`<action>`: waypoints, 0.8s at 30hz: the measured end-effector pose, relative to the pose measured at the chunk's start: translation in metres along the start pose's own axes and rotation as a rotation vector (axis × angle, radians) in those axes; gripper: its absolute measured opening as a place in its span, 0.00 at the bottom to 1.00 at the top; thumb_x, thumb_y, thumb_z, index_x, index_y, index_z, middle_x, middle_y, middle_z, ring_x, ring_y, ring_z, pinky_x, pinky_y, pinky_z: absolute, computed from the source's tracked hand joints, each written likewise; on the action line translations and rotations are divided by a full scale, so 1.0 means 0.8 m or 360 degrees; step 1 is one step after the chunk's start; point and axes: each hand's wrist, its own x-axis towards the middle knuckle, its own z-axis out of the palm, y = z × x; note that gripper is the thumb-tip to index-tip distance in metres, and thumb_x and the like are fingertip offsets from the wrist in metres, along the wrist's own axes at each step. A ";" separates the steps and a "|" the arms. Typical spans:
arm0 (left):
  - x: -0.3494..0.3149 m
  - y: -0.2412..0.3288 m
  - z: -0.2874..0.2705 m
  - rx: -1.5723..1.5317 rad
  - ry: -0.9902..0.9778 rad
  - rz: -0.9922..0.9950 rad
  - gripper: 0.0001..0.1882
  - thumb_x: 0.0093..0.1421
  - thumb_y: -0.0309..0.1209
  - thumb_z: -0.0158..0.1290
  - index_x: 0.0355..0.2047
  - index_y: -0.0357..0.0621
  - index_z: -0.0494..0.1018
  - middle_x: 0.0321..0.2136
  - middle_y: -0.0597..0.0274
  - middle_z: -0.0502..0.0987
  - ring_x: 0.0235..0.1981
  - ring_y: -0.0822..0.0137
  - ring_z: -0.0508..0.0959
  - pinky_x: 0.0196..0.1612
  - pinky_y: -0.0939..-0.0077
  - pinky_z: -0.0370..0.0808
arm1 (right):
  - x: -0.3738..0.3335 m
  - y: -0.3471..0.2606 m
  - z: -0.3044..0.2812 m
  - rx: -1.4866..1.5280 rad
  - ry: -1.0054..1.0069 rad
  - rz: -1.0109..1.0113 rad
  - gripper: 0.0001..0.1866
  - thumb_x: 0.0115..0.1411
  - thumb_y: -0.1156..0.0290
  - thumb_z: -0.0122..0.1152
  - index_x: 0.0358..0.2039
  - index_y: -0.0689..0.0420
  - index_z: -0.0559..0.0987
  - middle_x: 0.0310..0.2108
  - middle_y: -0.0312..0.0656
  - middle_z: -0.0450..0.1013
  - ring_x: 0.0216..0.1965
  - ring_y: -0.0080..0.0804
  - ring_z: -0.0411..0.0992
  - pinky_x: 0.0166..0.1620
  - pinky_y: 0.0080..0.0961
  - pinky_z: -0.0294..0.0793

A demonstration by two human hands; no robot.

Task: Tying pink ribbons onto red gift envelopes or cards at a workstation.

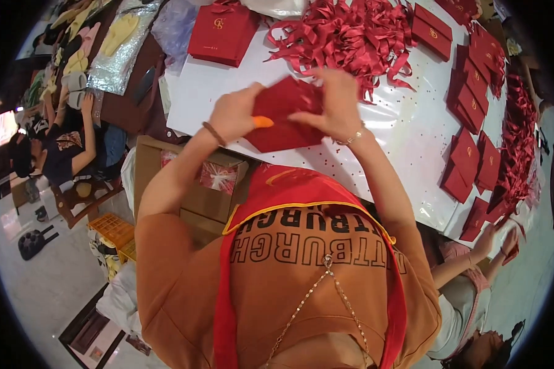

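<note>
Over the near side of the white table, I hold a red paper gift bag [284, 130] between my two hands. My left hand [232, 114] grips its left side, with an orange cover [263, 122] over the thumb. At the bag's right edge, my right hand [340, 109] has its thumb across the front and its fingers behind, slightly blurred. Just beyond lies a big heap of red satin ribbons [345, 37]. A stack of red gift bags [223, 37] stands at the far left of the table, the top one bearing a gold emblem.
More red bags [461, 166] lie in groups along the table's right side, beside another ribbon pile [518, 141]. A cardboard box [194, 200] sits below the table's left edge. One co-worker's hands [495, 243] work at lower right; another person [61, 147] is at left.
</note>
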 end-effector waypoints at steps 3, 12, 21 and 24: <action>-0.018 -0.043 -0.012 -0.1309 -0.0009 -0.0324 0.29 0.41 0.33 0.63 0.44 0.38 0.65 0.36 0.57 0.75 0.33 0.64 0.76 0.36 0.72 0.73 | -0.038 -0.015 -0.027 0.0484 0.0283 0.0660 0.19 0.49 0.57 0.61 0.30 0.61 0.73 0.22 0.40 0.67 0.25 0.28 0.66 0.31 0.27 0.65; -0.055 -0.048 0.053 -0.2713 -0.0383 -0.0661 0.25 0.54 0.33 0.53 0.50 0.38 0.60 0.43 0.57 0.70 0.42 0.63 0.73 0.43 0.68 0.73 | -0.072 -0.007 0.035 0.2126 -0.0585 0.1505 0.39 0.54 0.44 0.49 0.55 0.62 0.59 0.49 0.44 0.64 0.50 0.31 0.62 0.52 0.26 0.60; -0.092 -0.057 0.113 -0.3098 -0.0427 -0.0957 0.30 0.54 0.36 0.53 0.54 0.40 0.56 0.48 0.55 0.68 0.48 0.60 0.70 0.49 0.63 0.69 | -0.048 -0.014 0.008 0.1189 -0.0471 0.0794 0.35 0.44 0.60 0.66 0.50 0.61 0.64 0.47 0.44 0.64 0.48 0.33 0.63 0.50 0.27 0.63; -0.096 -0.063 0.119 -0.3183 -0.0478 -0.0971 0.30 0.53 0.33 0.54 0.54 0.43 0.56 0.47 0.57 0.68 0.47 0.61 0.71 0.49 0.63 0.69 | -0.042 -0.014 0.010 0.0719 -0.0381 0.0491 0.17 0.51 0.64 0.59 0.40 0.58 0.72 0.34 0.44 0.69 0.34 0.35 0.70 0.38 0.25 0.68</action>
